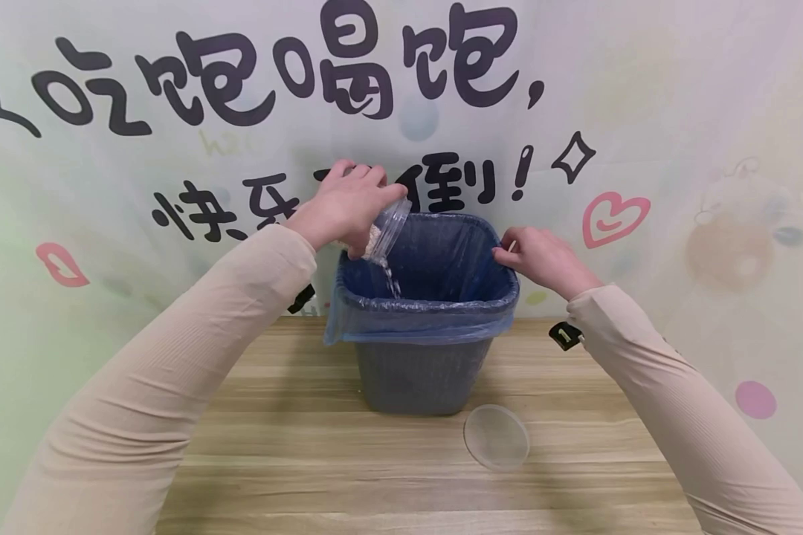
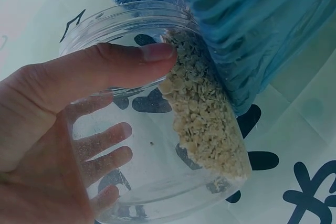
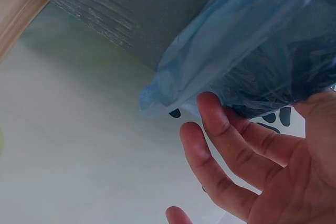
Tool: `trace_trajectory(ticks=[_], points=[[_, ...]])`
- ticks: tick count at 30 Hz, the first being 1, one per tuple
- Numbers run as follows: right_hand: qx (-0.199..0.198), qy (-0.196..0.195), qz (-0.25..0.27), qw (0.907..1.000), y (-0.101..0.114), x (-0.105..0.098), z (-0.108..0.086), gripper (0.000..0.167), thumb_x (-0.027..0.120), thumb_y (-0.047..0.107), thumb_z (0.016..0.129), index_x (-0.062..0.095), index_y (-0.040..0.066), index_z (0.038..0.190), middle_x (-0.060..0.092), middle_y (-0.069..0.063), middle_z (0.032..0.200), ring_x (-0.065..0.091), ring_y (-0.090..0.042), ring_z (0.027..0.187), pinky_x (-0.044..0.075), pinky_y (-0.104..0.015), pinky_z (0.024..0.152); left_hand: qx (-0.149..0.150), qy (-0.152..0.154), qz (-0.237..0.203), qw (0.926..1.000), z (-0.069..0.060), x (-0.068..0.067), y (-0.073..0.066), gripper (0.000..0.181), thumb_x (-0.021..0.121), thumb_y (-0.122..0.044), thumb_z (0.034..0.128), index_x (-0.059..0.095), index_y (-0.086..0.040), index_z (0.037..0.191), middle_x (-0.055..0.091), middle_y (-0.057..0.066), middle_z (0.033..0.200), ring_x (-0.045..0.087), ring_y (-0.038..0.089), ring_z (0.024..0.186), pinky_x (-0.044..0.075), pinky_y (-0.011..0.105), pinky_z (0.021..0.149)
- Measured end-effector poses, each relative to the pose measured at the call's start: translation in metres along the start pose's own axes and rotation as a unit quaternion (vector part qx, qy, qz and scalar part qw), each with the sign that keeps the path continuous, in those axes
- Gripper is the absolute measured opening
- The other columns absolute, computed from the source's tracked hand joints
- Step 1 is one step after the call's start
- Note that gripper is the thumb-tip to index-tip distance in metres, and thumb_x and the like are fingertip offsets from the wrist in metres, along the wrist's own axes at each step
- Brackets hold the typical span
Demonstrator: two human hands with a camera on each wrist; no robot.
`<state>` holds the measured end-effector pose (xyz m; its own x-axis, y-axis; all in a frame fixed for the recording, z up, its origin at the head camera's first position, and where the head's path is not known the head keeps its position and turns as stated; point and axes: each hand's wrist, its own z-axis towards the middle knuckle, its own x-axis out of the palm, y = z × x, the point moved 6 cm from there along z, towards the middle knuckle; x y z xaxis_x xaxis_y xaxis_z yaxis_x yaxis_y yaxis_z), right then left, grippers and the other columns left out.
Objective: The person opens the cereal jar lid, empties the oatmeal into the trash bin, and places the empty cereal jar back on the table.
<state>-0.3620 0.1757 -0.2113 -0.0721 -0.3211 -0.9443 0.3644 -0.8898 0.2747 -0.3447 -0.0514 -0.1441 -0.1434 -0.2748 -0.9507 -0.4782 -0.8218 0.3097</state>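
My left hand grips a clear jar tilted over the left side of a grey bin; pale flakes fall from its mouth into the bin. In the left wrist view the thumb and fingers of the hand wrap round the jar, and oat-like flakes lie along its lower side. A blue bag lines the bin and folds over its rim. My right hand holds the bin's right rim through the bag, as the right wrist view shows, its other fingers spread below.
A round translucent lid lies on the wooden table, in front of the bin and to its right. Behind stands a pale cloth backdrop with large black characters and a pink heart. A black tag marked 1 is by the right wrist.
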Motion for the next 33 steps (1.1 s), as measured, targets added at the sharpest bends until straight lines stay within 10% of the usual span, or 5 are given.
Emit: trace_trajectory(ticks=[33], points=[[-0.002, -0.004, -0.016, 0.9999, 0.0004, -0.0015, 0.0005, 0.033, 0.056, 0.026, 0.095, 0.064, -0.004, 0.106, 0.067, -0.021, 0.095, 0.063, -0.034, 0.085, 0.05, -0.05, 0.074, -0.002, -0.005, 0.024, 0.9997, 0.0021, 0.0015, -0.0042, 0.098, 0.086, -0.012, 0.0633, 0.034, -0.019, 0.147, 0.037, 0.012, 0.136, 0.032, 0.031, 0.128, 0.013, 0.049, 0.11]])
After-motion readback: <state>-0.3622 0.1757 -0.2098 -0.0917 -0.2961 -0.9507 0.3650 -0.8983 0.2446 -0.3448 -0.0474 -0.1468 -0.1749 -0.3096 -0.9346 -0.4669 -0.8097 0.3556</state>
